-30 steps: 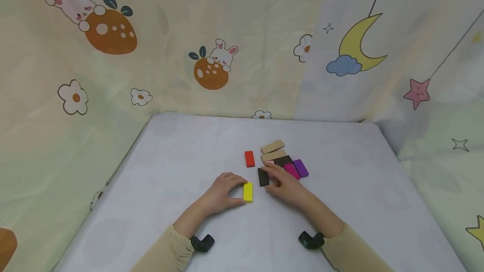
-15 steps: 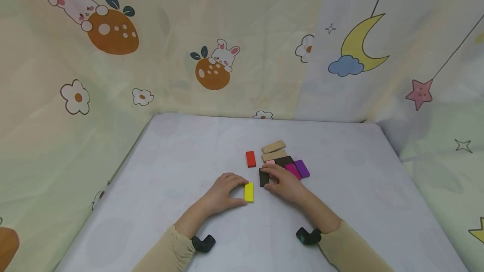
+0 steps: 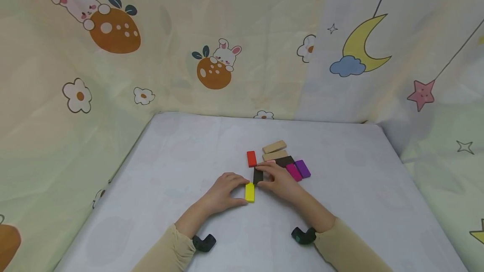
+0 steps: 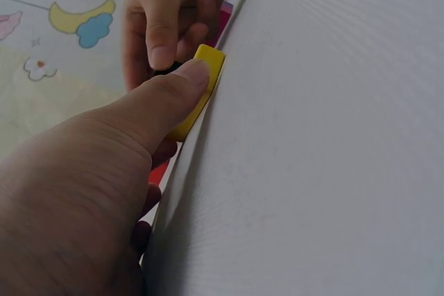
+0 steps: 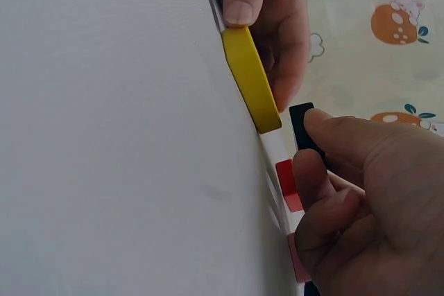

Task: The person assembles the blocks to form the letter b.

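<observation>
While the left hand [image 3: 224, 193] pinches the yellow block [image 3: 250, 193] by its ends on the white table [image 3: 189, 150], fingers spread to its length, the right hand [image 3: 282, 184] grips a black block [image 3: 258, 176] likewise, just off the yellow block's far end; contact unclear. Red block [image 3: 251, 159] near both.
</observation>
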Available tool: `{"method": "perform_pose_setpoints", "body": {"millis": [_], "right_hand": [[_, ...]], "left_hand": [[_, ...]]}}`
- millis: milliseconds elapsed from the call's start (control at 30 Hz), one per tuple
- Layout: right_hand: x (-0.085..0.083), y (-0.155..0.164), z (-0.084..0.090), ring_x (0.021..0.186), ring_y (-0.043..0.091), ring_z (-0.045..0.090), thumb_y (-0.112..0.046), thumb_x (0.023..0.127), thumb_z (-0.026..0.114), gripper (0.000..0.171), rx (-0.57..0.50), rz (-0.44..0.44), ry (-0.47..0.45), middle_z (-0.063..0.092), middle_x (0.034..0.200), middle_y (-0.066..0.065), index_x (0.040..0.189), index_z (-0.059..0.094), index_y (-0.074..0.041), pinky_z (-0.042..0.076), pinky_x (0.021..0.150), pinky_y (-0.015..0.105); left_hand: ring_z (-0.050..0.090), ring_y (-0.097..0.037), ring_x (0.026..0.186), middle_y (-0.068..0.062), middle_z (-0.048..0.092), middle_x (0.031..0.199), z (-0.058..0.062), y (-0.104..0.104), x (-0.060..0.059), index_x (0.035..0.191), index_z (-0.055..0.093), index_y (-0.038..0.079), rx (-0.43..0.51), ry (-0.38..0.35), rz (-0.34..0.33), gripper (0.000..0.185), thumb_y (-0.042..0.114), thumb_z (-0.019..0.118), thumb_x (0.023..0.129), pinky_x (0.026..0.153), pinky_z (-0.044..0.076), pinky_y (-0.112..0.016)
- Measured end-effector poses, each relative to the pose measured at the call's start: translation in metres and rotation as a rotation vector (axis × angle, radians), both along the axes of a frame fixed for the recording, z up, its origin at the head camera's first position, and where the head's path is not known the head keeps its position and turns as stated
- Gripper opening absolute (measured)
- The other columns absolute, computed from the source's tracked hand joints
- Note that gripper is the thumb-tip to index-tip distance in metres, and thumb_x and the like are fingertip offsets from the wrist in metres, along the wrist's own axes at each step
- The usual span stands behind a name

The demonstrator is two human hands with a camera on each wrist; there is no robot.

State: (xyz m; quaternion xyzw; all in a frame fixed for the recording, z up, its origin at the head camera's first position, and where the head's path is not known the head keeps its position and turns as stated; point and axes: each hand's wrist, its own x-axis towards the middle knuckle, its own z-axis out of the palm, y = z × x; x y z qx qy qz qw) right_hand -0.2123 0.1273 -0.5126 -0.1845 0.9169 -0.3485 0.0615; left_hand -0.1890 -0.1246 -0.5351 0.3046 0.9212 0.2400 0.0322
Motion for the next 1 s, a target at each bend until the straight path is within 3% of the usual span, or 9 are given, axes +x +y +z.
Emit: {"method": "perform_pose_setpoints", "body": {"millis": [167, 633, 733, 933, 1000], "right_hand": [[-0.004, -0.01, -0.002, 0.083, 0.01, 0.054, -0.032, 0.085, 0.079, 0.055, 0.009, 0.026, -0.021, 0.052, 0.143, -0.003, 0.137, 0.06, -0.028, 0.049, 0.067, 0.021], [-0.014, -0.019, -0.003, 0.083, 0.01, 0.053, -0.033, 0.088, 0.075, 0.053, 0.04, 0.034, -0.018, 0.052, 0.146, -0.003, 0.137, 0.06, -0.027, 0.049, 0.071, 0.023], [-0.018, -0.021, -0.003, 0.088, 0.013, 0.055, -0.034, 0.088, 0.074, 0.052, 0.06, 0.036, -0.022, 0.052, 0.147, -0.002, 0.138, 0.059, -0.027, 0.052, 0.078, 0.027], [-0.019, -0.022, -0.003, 0.12, 0.021, 0.058, -0.036, 0.088, 0.075, 0.051, 0.056, 0.053, -0.041, 0.054, 0.146, -0.002, 0.136, 0.06, -0.03, 0.053, 0.1, 0.042], [-0.018, -0.021, -0.004, 0.118, 0.021, 0.058, -0.035, 0.087, 0.075, 0.051, 0.054, 0.062, -0.035, 0.054, 0.146, -0.002, 0.136, 0.06, -0.03, 0.053, 0.099, 0.042]], "left_hand": [[0.045, -0.014, 0.131, 0.012, 0.058, 0.134, -0.002, 0.0, 0.0, 0.135, 0.056, 0.03, 0.016, -0.002, 0.009, 0.059, 0.053, 0.073, 0.084, 0.114, 0.037, -0.042], [0.047, -0.014, 0.129, 0.013, 0.06, 0.13, 0.001, -0.001, 0.0, 0.13, 0.059, 0.028, 0.023, -0.003, 0.016, 0.056, 0.053, 0.075, 0.083, 0.114, 0.037, -0.04], [0.047, -0.013, 0.129, 0.012, 0.06, 0.129, 0.0, -0.001, -0.001, 0.13, 0.059, 0.028, 0.029, 0.005, 0.01, 0.056, 0.053, 0.075, 0.083, 0.115, 0.036, -0.039], [0.047, -0.013, 0.129, 0.012, 0.061, 0.129, -0.001, -0.001, -0.002, 0.129, 0.059, 0.027, 0.042, 0.011, 0.001, 0.055, 0.053, 0.075, 0.083, 0.114, 0.036, -0.039], [0.047, -0.012, 0.128, 0.013, 0.06, 0.128, -0.001, -0.001, -0.002, 0.129, 0.059, 0.028, 0.039, 0.016, -0.003, 0.055, 0.053, 0.075, 0.083, 0.114, 0.037, -0.039]]}}
